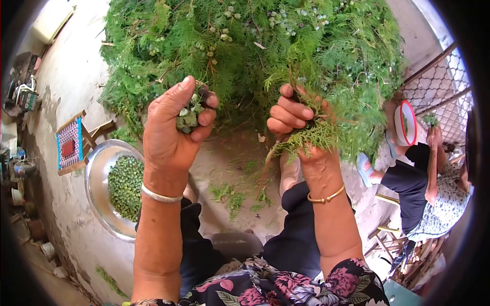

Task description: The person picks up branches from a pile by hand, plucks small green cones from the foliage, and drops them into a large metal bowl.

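My left hand [176, 122] is closed around several pale green seed cones [190, 115], which show between the thumb and the curled fingers. My right hand [306, 120] grips a leafy evergreen sprig [314, 135]; its flat green fronds spill over the palm and wrist. Both hands are raised at about the same height, apart from each other, in front of a large heap of cut evergreen branches [245, 56] with cones among the foliage. Left of my left forearm, a metal basin [97, 191] holds a pile of loose green cones [126, 186].
A small woven-seat stool [69, 143] stands beyond the basin. At the right, another person [429, 188] sits holding a sprig near a red-rimmed white bowl [407, 122]. Wire mesh [444, 76] stands behind them. Fallen bits of foliage [229, 196] lie on the floor between my feet.
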Demonstrator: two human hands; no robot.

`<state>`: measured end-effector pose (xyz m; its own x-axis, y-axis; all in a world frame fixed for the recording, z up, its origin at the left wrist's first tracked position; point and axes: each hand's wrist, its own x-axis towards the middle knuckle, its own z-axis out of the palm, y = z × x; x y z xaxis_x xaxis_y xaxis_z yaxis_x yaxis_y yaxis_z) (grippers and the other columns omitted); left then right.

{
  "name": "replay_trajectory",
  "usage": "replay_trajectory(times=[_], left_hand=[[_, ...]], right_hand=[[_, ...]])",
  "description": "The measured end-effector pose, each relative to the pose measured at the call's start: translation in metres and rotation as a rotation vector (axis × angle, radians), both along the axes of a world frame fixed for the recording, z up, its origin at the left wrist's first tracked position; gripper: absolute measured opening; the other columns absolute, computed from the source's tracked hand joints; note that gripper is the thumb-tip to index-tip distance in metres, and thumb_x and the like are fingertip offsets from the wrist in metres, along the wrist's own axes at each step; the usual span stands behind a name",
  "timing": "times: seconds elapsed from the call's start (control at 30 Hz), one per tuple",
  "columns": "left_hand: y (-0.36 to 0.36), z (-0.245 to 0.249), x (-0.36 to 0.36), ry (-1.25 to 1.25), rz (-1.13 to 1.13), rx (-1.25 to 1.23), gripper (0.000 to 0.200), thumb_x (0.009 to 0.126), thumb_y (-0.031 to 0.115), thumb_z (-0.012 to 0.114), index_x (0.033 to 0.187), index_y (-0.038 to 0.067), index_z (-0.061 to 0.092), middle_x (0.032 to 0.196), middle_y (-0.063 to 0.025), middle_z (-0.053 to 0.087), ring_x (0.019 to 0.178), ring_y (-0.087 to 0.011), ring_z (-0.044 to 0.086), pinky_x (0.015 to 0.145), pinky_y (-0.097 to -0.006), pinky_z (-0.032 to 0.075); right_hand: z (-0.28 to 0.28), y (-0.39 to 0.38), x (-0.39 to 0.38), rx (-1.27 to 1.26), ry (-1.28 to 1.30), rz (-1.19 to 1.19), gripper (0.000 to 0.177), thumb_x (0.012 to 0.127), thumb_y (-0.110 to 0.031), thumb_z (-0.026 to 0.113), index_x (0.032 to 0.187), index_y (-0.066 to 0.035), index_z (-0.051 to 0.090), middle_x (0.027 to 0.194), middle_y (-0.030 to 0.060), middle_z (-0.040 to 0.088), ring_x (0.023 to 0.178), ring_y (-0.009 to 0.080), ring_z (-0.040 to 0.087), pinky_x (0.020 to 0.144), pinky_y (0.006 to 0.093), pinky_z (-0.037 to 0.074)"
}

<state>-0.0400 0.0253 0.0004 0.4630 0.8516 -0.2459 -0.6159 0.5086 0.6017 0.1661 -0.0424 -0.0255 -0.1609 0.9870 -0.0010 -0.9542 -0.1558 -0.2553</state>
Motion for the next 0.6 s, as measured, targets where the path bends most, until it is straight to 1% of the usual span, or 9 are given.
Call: replay_trajectory(times=[0.07,0.23,0.3,0.33,0.4,0.43,0.47,0.53,0.6], left_hand=[[-0.004,0.000,0.005,0.043,-0.004,-0.011,0.016,0.088,0.017,0.057,0.083,0.002,0.055,0.076,-0.0137,0.059,0.054,-0.0138,0.051,0.037,-0.0190,0.034],[-0.011,0.003,0.013,0.167,-0.066,0.107,0.019,0.090,0.020,0.053,0.092,0.001,0.056,0.076,-0.0129,0.056,0.054,-0.0128,0.050,0.037,-0.0181,0.034],[-0.015,0.005,0.016,0.201,-0.086,0.137,0.018,0.090,0.020,0.053,0.092,0.001,0.056,0.074,-0.0123,0.056,0.052,-0.0126,0.050,0.037,-0.0181,0.034],[-0.017,0.007,0.017,0.196,-0.097,0.139,0.017,0.089,0.019,0.056,0.087,0.002,0.057,0.071,-0.0105,0.058,0.052,-0.0120,0.051,0.037,-0.0182,0.034],[-0.018,0.007,0.015,0.198,-0.104,0.141,0.016,0.087,0.018,0.058,0.081,0.003,0.058,0.068,-0.0088,0.059,0.051,-0.0113,0.052,0.038,-0.0183,0.034],[-0.016,0.003,0.012,0.157,-0.077,0.152,0.017,0.087,0.020,0.059,0.082,0.003,0.059,0.068,-0.0085,0.059,0.051,-0.0111,0.051,0.038,-0.0178,0.034],[-0.014,0.002,0.010,0.117,-0.052,0.164,0.018,0.087,0.021,0.059,0.083,0.003,0.059,0.067,-0.0082,0.059,0.050,-0.0108,0.051,0.038,-0.0173,0.033],[-0.012,0.003,0.006,0.080,0.003,0.181,0.019,0.087,0.021,0.060,0.085,0.002,0.060,0.066,-0.0072,0.058,0.050,-0.0102,0.051,0.038,-0.0170,0.034],[-0.009,0.004,-0.001,0.090,-0.033,0.306,0.017,0.086,0.018,0.061,0.087,0.001,0.060,0.066,-0.0064,0.058,0.051,-0.0100,0.052,0.038,-0.0175,0.035]], right_hand=[[-0.002,0.001,-0.003,-0.004,0.134,0.037,0.028,0.087,-0.019,0.051,0.100,0.005,0.056,0.057,-0.0043,0.044,0.053,0.0076,0.034,0.051,0.0222,0.027],[-0.001,0.000,-0.004,-0.033,0.078,-0.001,0.026,0.087,-0.020,0.052,0.096,0.005,0.055,0.057,-0.0052,0.042,0.052,0.0074,0.034,0.050,0.0222,0.027],[0.002,0.001,-0.002,-0.214,-0.236,-0.142,0.023,0.087,-0.020,0.056,0.085,0.003,0.055,0.056,-0.0060,0.041,0.048,0.0065,0.035,0.045,0.0229,0.027],[0.007,0.001,-0.004,-0.216,-0.233,-0.140,0.023,0.087,-0.020,0.056,0.085,0.003,0.055,0.056,-0.0060,0.041,0.048,0.0065,0.035,0.045,0.0229,0.027],[0.023,0.001,-0.011,-0.508,-0.993,-0.531,0.021,0.086,-0.018,0.058,0.074,0.000,0.055,0.054,-0.0054,0.043,0.042,0.0066,0.035,0.039,0.0246,0.026],[0.036,0.007,-0.021,-0.597,-1.013,-0.615,0.030,0.086,-0.016,0.058,0.060,-0.004,0.050,0.050,-0.0052,0.040,0.041,0.0052,0.032,0.038,0.0256,0.025],[0.029,0.008,-0.017,-0.598,-1.008,-0.612,0.030,0.086,-0.016,0.058,0.060,-0.004,0.050,0.050,-0.0052,0.040,0.041,0.0052,0.032,0.038,0.0256,0.025],[0.016,0.006,-0.005,-0.399,-1.472,-0.783,0.039,0.086,-0.015,0.056,0.052,-0.006,0.039,0.049,-0.0050,0.035,0.045,0.0049,0.028,0.040,0.0270,0.023],[0.013,0.006,0.000,-0.372,-1.608,-0.872,0.044,0.085,-0.014,0.057,0.050,-0.005,0.032,0.049,-0.0042,0.030,0.048,0.0059,0.025,0.041,0.0294,0.022]])
